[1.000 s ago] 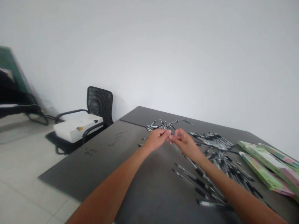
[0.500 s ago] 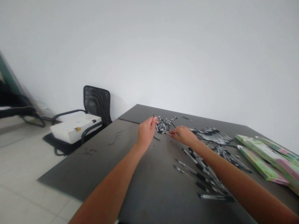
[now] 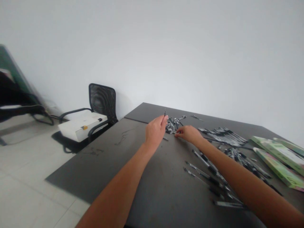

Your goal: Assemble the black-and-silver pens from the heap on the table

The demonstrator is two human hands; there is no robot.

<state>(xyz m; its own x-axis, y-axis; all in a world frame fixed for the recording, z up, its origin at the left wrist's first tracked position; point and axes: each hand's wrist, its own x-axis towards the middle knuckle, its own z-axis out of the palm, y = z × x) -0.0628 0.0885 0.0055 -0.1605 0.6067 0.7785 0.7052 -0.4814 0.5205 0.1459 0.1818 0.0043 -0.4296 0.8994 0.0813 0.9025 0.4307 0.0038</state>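
My left hand (image 3: 155,129) is closed round a thin black pen part (image 3: 164,112), whose dark end points up above the fingers. The rest of it is hidden in the hand. Just to the right, my right hand (image 3: 188,133) pinches the end of a clear pen (image 3: 173,130) at the near edge of a loose heap of pen pieces (image 3: 175,122). A short piece (image 3: 165,138) lies on the table below my left hand. Under my right forearm are several clear pens with black grips (image 3: 209,164).
On the dark table (image 3: 152,196), a row of pens (image 3: 224,136) and another pen pile (image 3: 247,161) lie to the right. Beyond them are green and pink boxes (image 3: 277,167). A mesh chair (image 3: 102,98) holding a white case (image 3: 80,126) stands at the left.
The camera has turned slightly left, so everything sits further right in view. The piece in my left hand stands more upright. My right fingers remain at the heap's near edge.
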